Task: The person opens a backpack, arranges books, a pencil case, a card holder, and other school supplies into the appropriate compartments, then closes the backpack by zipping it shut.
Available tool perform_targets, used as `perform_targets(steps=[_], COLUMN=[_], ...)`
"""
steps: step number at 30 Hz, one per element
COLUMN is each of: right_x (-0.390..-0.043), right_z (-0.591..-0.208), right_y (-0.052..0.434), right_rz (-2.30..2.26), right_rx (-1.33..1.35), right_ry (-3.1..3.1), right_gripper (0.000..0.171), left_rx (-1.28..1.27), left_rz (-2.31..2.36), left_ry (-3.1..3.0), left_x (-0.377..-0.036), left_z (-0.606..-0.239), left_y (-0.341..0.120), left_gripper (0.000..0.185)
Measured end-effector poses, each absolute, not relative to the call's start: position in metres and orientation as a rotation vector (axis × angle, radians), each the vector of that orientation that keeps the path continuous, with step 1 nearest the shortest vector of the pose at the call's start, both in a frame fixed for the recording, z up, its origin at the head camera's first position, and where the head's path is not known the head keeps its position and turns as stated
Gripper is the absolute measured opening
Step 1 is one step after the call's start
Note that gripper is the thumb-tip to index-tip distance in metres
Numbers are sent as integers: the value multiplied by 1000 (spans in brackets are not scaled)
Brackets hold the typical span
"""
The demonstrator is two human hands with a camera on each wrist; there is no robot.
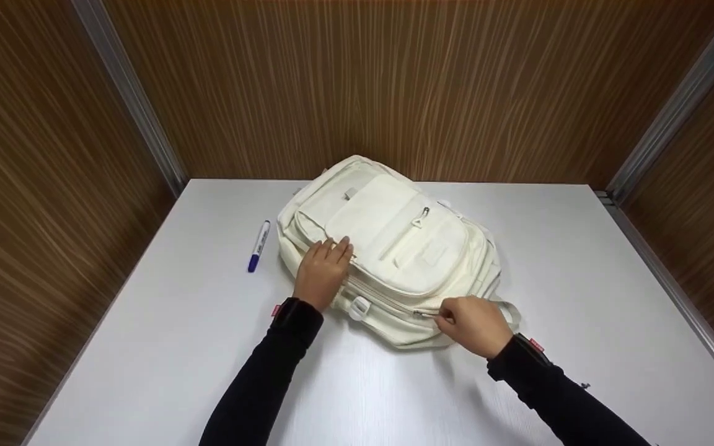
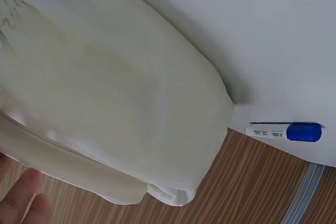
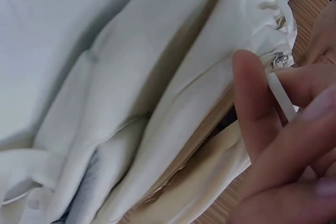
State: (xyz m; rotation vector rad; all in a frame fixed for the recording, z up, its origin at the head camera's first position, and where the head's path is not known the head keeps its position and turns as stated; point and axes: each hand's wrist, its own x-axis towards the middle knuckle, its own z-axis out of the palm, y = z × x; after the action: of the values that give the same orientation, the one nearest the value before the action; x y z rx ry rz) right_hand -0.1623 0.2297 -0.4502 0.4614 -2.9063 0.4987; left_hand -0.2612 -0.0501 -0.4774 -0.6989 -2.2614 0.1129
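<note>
A cream white backpack (image 1: 394,248) lies flat on the white table (image 1: 165,347), front pockets up. My left hand (image 1: 323,269) rests on its near left part with the fingers laid flat, holding it down. My right hand (image 1: 471,322) is at the backpack's near right edge and pinches the white zipper pull (image 3: 281,95) between thumb and fingers. In the right wrist view the zipper (image 3: 210,129) beside the pull gapes open. The left wrist view shows the backpack's rounded side (image 2: 110,93) and my fingertips (image 2: 21,203) at the lower left.
A marker with a blue cap (image 1: 258,246) lies on the table left of the backpack; it also shows in the left wrist view as the marker (image 2: 286,131). Wood-grain walls (image 1: 394,80) close the table on three sides.
</note>
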Motion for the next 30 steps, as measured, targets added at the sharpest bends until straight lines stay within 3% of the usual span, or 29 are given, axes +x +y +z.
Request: perform_targets(steps=[10,16,20,30], right_x=[-156,-151,-150,-149], right_z=[-453,-455,-456,-460], right_y=[245,241,237,236], right_rz=[519,570,604,618], right_rx=[463,573,617,601], right_ry=[-2928,-2844,-2801,-2774], right_gripper=[14,13,12,13], left_rx=[-627,-983,-1165,-1064], left_rz=[37,-171,-138,97], left_ry=[-2359,-2380,-2241,-2131], left_x=[-252,-218,-204,-197], left_z=[-477,-478,-488,-501], left_y=[-41,-7,19,45], left_gripper=[34,41,28,11])
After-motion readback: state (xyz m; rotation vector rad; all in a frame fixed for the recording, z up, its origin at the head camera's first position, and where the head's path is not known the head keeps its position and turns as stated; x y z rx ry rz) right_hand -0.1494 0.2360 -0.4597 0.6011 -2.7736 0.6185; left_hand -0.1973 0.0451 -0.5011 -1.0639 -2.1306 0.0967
